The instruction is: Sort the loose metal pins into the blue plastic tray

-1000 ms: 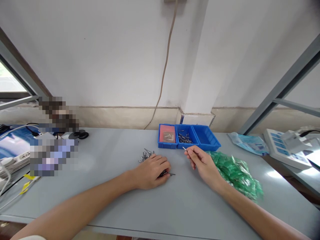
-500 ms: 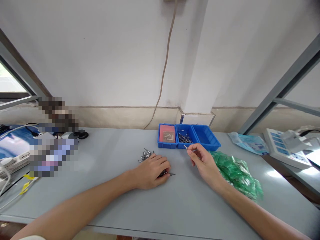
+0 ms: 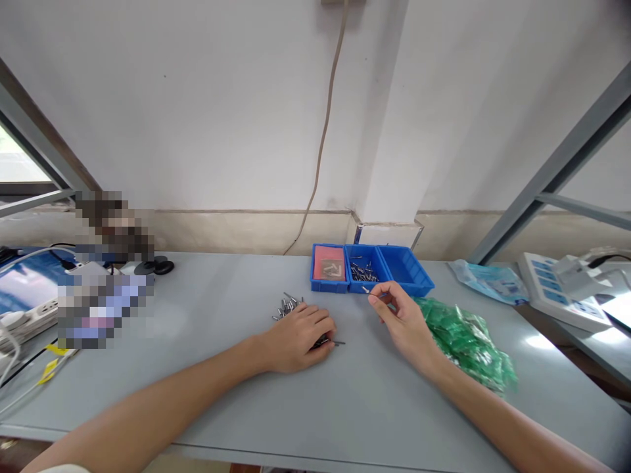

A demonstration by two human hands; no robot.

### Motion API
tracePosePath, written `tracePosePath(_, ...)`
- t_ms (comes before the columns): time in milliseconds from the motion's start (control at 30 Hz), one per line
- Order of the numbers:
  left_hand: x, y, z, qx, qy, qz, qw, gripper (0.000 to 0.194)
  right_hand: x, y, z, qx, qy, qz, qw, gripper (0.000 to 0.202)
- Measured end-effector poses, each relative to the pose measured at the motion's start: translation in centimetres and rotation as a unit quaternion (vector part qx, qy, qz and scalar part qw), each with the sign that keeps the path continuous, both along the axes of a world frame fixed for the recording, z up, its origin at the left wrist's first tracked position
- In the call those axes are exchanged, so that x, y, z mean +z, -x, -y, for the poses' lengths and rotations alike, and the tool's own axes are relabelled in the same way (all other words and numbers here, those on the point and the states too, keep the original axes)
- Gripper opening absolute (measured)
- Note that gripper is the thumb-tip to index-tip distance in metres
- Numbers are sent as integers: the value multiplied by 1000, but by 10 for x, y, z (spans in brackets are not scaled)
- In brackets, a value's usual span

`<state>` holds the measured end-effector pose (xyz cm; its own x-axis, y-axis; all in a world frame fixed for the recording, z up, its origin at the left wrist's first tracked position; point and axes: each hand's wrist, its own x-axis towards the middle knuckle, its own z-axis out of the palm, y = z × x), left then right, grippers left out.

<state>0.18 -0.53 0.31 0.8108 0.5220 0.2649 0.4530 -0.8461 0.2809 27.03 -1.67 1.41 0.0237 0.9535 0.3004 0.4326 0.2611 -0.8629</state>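
Observation:
My left hand [image 3: 298, 338] rests on the table, its fingers curled over a pile of small thin metal pins [image 3: 287, 305]. Several pins show beyond the knuckles, and a few poke out between thumb and fingers; the palm hides the others. Just in front of the blue bins, my right hand [image 3: 397, 312] is raised, with thumb and forefinger pinched on one small metal pin [image 3: 365, 290]. The pin's silver tip points left. Similar pins [image 3: 363, 272] lie loose in the middle blue bin [image 3: 362, 287].
The left blue bin [image 3: 329, 286] holds a pink piece and a small clear bag. Another blue bin [image 3: 407, 266] adjoins on the right. Green plastic bags [image 3: 463, 341] lie by my right forearm. A blue packet [image 3: 488, 282] and power strips [image 3: 562, 289] sit farther right; cables [image 3: 29, 361] run at left.

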Motion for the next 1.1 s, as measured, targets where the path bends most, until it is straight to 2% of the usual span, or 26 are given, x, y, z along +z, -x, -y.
tracePosePath(367,0,1,0,-2,5,0,1000,6,-2,1,-1,-4,15,-11,1000,22)
tracePosePath(1100,1,0,0,-2,1,-2,1000,6,3,3,1,10,36,-26,999,37)
